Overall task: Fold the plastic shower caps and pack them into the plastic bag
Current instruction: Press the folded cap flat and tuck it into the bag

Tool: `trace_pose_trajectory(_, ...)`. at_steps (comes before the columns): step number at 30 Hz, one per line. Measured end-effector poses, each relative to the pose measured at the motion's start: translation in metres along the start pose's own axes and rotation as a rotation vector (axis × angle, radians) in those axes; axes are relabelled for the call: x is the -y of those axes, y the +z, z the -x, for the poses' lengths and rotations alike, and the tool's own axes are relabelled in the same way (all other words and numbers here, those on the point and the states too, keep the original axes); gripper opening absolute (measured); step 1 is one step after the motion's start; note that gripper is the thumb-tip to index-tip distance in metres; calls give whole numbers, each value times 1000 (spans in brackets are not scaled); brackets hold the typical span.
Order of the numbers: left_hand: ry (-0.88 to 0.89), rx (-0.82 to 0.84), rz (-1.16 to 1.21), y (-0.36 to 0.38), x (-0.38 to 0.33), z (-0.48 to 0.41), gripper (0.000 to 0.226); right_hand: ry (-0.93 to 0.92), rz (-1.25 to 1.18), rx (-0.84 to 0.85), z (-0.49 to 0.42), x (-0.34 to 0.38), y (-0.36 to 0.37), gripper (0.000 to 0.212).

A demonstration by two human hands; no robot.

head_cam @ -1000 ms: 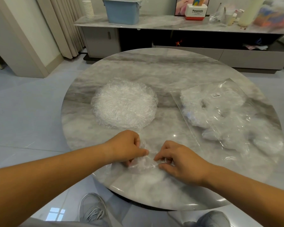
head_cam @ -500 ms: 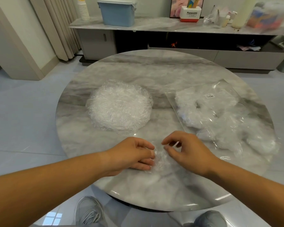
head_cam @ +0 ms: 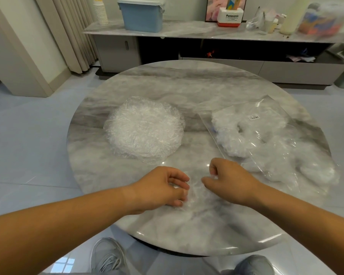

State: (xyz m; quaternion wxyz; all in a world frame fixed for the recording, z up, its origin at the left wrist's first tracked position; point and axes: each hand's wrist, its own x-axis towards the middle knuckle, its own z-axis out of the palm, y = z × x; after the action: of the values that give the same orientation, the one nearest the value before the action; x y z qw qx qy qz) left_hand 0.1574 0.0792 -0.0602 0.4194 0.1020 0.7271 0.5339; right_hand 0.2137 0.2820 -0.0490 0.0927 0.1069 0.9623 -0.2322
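Head view, round marble table [head_cam: 187, 92]. A small crumpled shower cap [head_cam: 197, 192] of clear plastic lay on the tabletop near the front edge, directly between the two hands. The left hand [head_cam: 159, 188] rested palm-down with its fingers [head_cam: 180, 195] loosely curled, their tips pressed on the left edge of the cap; the fingers were not closed round it. The right hand [head_cam: 228, 178] was half curled, its thumb tip touching the right edge of the cap and its index finger bent inward above the thumb; whether a fold of film was pinched between them could not be told.

Beyond the left fingertips, well apart from them, sat a round stack of shower caps [head_cam: 144, 129], flat and unfolded, white with fine creases. Beyond and to the right of the right-hand fingers lay the clear plastic bag [head_cam: 270, 143], flat on the table, its near left edge close to the right knuckles. Bundled caps showed through its film, and a small barcode label [head_cam: 253, 116] was on its far part. Two grey shoes [head_cam: 107, 257] were visible below the table edge, nearer than both wrists.
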Motion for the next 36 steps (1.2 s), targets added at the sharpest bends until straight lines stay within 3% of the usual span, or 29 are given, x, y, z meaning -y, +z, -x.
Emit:
trace_pose_trajectory(3,-13,9,54,0,-1,1,37,-17,-444,-117,4,11,7,30)
trace_pose_trajectory(6,-20,25,136,-1,-4,3,39,-104,-710,-62,8,19,17,27)
trace_pose_trajectory(11,-33,57,168,-7,-4,3,61,-247,-525,116,17,12,29,14)
trace_pose_trajectory(13,-41,70,186,-11,-6,4,62,-282,-465,156,19,8,29,27)
trace_pose_trajectory(16,-26,63,135,-17,-15,3,48,-401,-313,185,19,3,28,48)
trace_pose_trajectory(21,74,-157,-230,-28,-16,-5,35,-570,41,210,23,0,33,56)
trace_pose_trajectory(25,105,-201,-467,-28,-8,-14,38,-635,228,168,27,-1,38,57)
trace_pose_trajectory(28,89,-181,-522,-26,-9,-18,42,-674,287,142,29,-3,37,55)
trace_pose_trajectory(31,9,-134,-414,-24,-12,-20,41,-688,298,140,31,-8,36,55)
trace_pose_trajectory(36,-56,-90,-393,-23,-11,-22,35,-585,102,215,30,-13,35,61)
